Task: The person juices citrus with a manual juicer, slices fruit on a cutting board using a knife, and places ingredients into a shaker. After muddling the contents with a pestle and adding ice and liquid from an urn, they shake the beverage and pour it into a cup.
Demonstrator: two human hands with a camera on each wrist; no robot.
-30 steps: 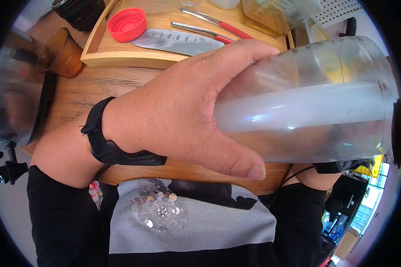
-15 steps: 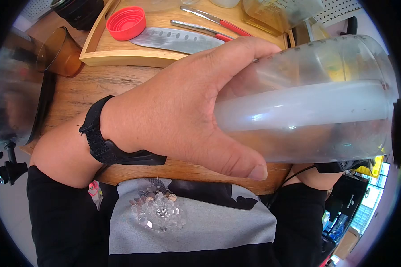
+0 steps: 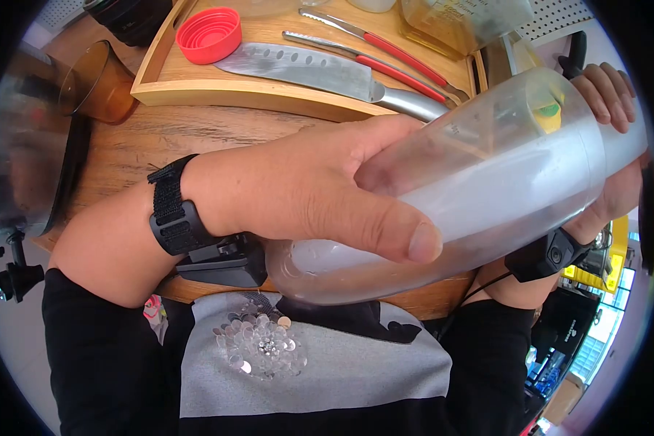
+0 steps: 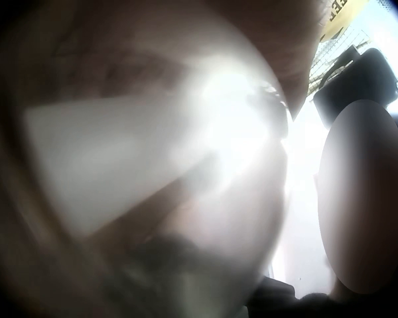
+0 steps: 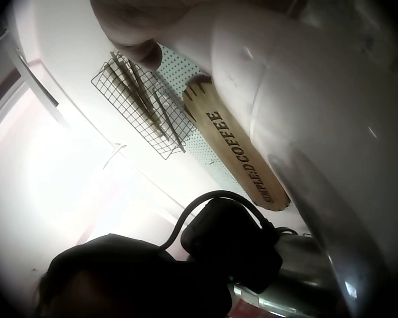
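A large clear bottle with a whitish band along it lies slantwise above the table's near side, rounded end low at the left. My left hand grips its body, thumb on the near side; the other fingers are hidden behind. At the bottle's upper right end, my right hand holds the narrower whitish part, with fingers curled over the top. Blurred clear plastic of the bottle fills much of the left wrist view. In the right wrist view, the bottle has part of the right hand against it.
Beyond the hands, a wooden tray holds a red cap, a large knife, red-handled utensils and a container of amber liquid. An amber glass stands left of it, near a dark shiny appliance.
The bottle has tilted, showing its rounded end at the lower left. My left hand has shifted down and turned, uncovering the knife handle. My right hand's fingers have come into view at the bottle's far end.
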